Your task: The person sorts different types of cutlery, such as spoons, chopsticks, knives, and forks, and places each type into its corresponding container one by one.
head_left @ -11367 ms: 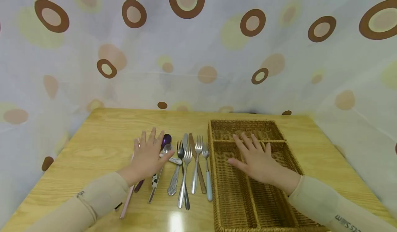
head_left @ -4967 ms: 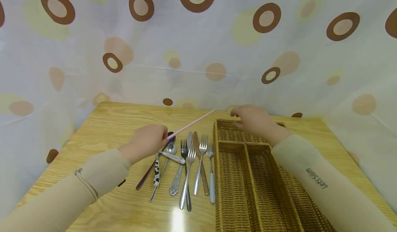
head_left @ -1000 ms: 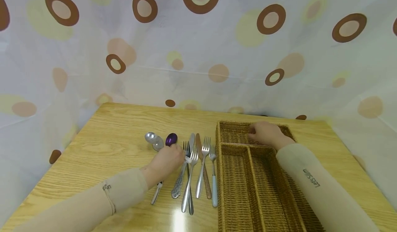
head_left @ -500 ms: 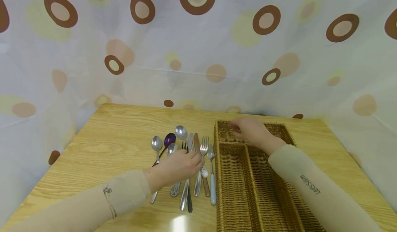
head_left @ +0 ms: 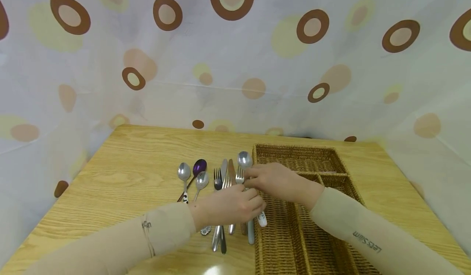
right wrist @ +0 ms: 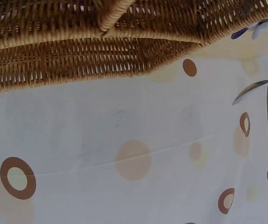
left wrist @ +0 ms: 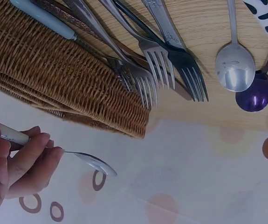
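Note:
My left hand [head_left: 235, 203] grips a spoon [head_left: 244, 159] by its white handle, over the left edge of the wicker basket [head_left: 274, 242]. The handle's end sticks out below the fingers. From the right, my right hand [head_left: 277, 181] meets the same spoon, its fingers about the neck, which they partly hide. In the left wrist view the spoon [left wrist: 96, 163] passes between fingertips, with its bowl free. Beneath and beside the hands lie several forks [head_left: 218, 181] and two knives [head_left: 231, 169], partly covered by the left hand.
Left of the forks lie a purple spoon [head_left: 199, 167], a small silver spoon [head_left: 202, 180] and a spoon with a cow-print handle [head_left: 185, 197]. The divided basket stands on the right of the wooden table [head_left: 121, 173]. A patterned curtain [head_left: 228, 62] hangs behind.
My left hand has lifted the white-handled spoon from the pile and carried it right. My right hand has come left and nearer from the basket's far compartment to the spoon.

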`<state>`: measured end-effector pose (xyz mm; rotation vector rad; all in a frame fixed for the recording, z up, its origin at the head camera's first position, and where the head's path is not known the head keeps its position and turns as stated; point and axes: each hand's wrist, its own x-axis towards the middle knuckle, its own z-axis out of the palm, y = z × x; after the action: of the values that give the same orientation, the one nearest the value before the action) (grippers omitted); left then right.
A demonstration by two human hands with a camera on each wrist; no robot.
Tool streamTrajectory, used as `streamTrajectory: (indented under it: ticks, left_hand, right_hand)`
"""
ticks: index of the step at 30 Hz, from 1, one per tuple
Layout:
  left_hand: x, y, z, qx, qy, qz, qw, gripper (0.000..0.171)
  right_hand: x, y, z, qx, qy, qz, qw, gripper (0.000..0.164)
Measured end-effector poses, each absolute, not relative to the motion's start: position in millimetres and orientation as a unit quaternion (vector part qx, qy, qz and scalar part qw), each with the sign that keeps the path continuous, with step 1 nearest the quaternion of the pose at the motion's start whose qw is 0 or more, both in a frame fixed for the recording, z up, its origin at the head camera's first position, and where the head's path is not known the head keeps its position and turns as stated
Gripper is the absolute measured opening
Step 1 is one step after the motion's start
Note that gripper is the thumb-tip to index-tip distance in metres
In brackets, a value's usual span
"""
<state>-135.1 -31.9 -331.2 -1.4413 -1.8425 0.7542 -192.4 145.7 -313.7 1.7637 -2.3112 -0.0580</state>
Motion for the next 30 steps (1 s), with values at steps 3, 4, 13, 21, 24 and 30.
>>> streamTrajectory:
  ticks: [3, 4, 13, 21, 24, 30]
  left_hand:
    - [-136, -29, -333, -0.56, -0.698, 0.296, 0.336, 0.028]
    - [-137, -29, -333, -0.56, -0.697, 0.297, 0.336, 0.028]
    - [-138, -37, -335, -0.538, -0.76, 0.199, 0.306, 0.038]
    - [-144, -74, -349, -0.351, -0.919, 0.118, 0.135, 0.02]
    - [-145, -92, -362, -0.236, -0.969, 0.037, 0.068, 0.032]
    - [-136, -119, -378, -0.117, -0.992, -0.038, -0.029, 0.045]
  right_hand:
    - [-189, 149, -315, 0.598, -0.794, -0.033, 0.104, 0.015]
    - [-189, 151, -315, 0.595, -0.796, -0.04, 0.101, 0.015]
    - [-185, 171, -313, 0.566, -0.812, -0.083, 0.117, 0.022]
    - [-180, 216, -309, 0.539, -0.821, -0.094, 0.163, 0.026]
    - [-176, 240, -315, 0.536, -0.82, -0.099, 0.175, 0.029]
    - [-167, 287, -329, 0.546, -0.81, -0.099, 0.193, 0.036]
